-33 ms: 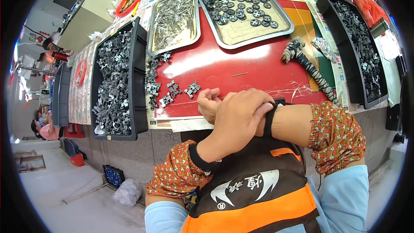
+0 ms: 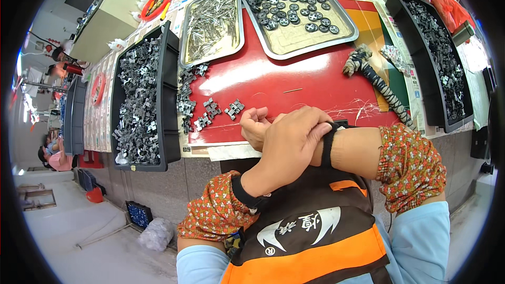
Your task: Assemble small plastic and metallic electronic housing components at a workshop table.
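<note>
My left hand [image 2: 289, 139] reaches across my right wrist. Its thumb and fingers pinch the black wristband [image 2: 328, 144] worn there. My right hand [image 2: 254, 126] rests at the table's front edge with its fingers loosely curled. Nothing shows in those fingers, and my left hand covers much of the palm. Another black band [image 2: 243, 192] is on my left wrist. Beyond my hands a thin metal pin [image 2: 293, 91] lies on the red board [image 2: 252, 79]. Small dark linked parts [image 2: 234, 109] lie left of my right fingers.
Black bins of small dark parts stand left [image 2: 171, 100] and right [image 2: 421, 63]. At the back are a tray of metal pins [image 2: 213, 23] and a tray of black wheels [image 2: 294, 47]. A hammer with a wrapped handle [image 2: 386, 92] lies at right. Loose threads [image 2: 363, 109] cross the board.
My left hand's fingers have shifted very slightly at the wristband. Everything else looks the same.
</note>
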